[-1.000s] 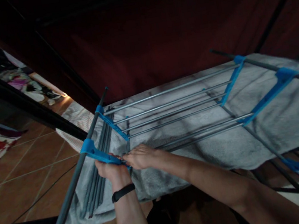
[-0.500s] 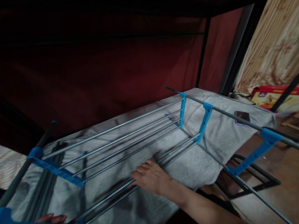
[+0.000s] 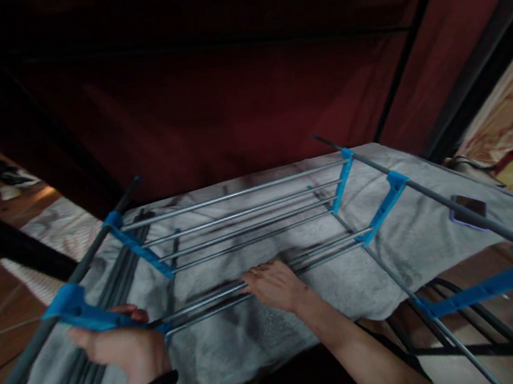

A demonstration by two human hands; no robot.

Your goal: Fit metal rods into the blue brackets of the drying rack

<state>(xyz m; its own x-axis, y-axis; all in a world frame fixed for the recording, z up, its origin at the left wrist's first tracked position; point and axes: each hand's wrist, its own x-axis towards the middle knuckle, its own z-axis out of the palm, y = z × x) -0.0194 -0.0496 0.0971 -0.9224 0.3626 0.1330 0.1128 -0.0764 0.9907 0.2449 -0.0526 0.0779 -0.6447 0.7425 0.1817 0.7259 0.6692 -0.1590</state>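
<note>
A rack frame of grey metal tubes and blue plastic brackets lies across the grey cloth. My left hand (image 3: 119,343) is wrapped around a blue bracket (image 3: 85,310) on the left side, its fingertips showing beyond the far edge. My right hand (image 3: 273,283) is closed over a metal rod (image 3: 220,300) in the middle of the nearer pair. Several thinner rods (image 3: 240,211) run between the far left bracket (image 3: 138,244) and the far right bracket (image 3: 341,180). Another blue bracket (image 3: 383,207) holds the right ends of the nearer rods.
Loose grey tubes (image 3: 89,367) lie bundled on the left of the cloth-covered surface (image 3: 243,353). A phone (image 3: 468,210) rests at the right, under a long tube. A black metal frame (image 3: 485,347) stands on the floor. Dark bedframe posts (image 3: 406,64) and a red panel rise behind.
My view has swung left, so the rack appears farther right. My left hand and its bracket now show more fully, with the wristband in sight. Both hands keep their holds.
</note>
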